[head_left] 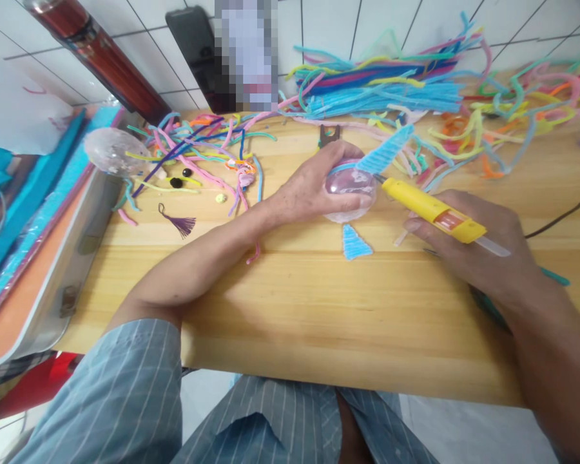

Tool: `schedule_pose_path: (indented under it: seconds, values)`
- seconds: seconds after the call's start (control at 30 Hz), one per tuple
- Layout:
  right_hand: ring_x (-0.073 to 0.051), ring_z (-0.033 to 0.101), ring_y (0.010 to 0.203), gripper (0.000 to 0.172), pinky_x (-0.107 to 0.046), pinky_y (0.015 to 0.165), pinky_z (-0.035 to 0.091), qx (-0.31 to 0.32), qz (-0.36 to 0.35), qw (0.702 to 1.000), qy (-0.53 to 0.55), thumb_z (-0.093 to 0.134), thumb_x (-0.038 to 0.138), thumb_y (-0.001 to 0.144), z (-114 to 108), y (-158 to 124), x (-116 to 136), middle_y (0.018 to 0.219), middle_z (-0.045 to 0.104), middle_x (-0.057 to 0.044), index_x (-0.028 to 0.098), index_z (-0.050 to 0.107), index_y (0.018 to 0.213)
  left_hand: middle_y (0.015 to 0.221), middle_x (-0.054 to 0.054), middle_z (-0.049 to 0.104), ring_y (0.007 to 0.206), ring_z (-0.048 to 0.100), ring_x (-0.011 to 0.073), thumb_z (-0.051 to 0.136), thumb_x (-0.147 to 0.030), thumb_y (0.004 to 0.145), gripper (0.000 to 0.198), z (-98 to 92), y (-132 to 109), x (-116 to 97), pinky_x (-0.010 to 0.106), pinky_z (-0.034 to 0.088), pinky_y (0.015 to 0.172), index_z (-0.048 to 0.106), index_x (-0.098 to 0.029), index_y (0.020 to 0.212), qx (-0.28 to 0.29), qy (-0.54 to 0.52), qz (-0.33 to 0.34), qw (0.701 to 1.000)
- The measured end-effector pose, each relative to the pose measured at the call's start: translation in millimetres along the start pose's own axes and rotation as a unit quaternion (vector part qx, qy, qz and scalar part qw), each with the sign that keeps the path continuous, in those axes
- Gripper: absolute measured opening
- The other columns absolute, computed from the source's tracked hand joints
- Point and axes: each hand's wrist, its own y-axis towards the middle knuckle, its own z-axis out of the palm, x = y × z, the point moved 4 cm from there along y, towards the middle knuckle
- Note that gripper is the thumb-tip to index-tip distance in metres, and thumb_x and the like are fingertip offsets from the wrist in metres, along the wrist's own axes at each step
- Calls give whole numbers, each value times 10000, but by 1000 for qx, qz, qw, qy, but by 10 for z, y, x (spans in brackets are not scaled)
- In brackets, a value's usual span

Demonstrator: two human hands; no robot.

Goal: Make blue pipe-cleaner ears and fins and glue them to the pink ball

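My left hand [314, 183] is closed around a clear plastic ball [345, 183] that has a blue band near its top. A blue pipe-cleaner triangle [385, 151] sticks out from the ball's upper right side. In my right hand [483, 238] is a yellow hot glue gun [430, 206], with a clear glue stick [493, 246] coming out of its back end. The gun's nozzle is at the ball, close to the base of the triangle; whether it touches cannot be made out. A second blue pipe-cleaner piece [356, 243] lies flat on the table just below the ball.
Bundled blue pipe cleaners [381, 93] lie along the tiled wall, with loose coloured ones [502, 122] at the right. At the left are another clear ball [113, 151], a purple tassel [178, 222] and a storage box [67, 283]. A red-brown flask [101, 58] and a phone [198, 58] stand behind. A dark cord [565, 212] runs at the right.
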Motion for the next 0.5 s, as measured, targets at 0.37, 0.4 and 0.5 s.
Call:
schedule_pose_path:
  seconds: [0.37,0.4,0.5]
  values:
    - [-187,569,656,139,-346,660,396,-1,2,1000,-24,739,395,868,-3,-15,-8,759,661,22,262,700,873,1430,116,710,1361,687,347,756,-839,857,808,2,-3,10,511,574,1156,612,-260,1402,6,16,-2,1000]
    - [-187,570,657,142,-345,654,392,0,1,1000,-24,739,396,866,-2,-14,-8,756,659,22,261,697,870,1432,119,708,1364,685,348,754,-838,860,810,3,-5,7,510,571,1159,609,-259,1408,7,15,0,1000]
    - [-186,569,649,144,-343,644,388,6,-3,1000,-20,732,395,864,3,-12,-13,741,647,26,261,678,859,1439,119,704,1394,667,352,745,-835,871,806,9,-10,11,515,558,1171,602,-265,1423,11,17,2,1000]
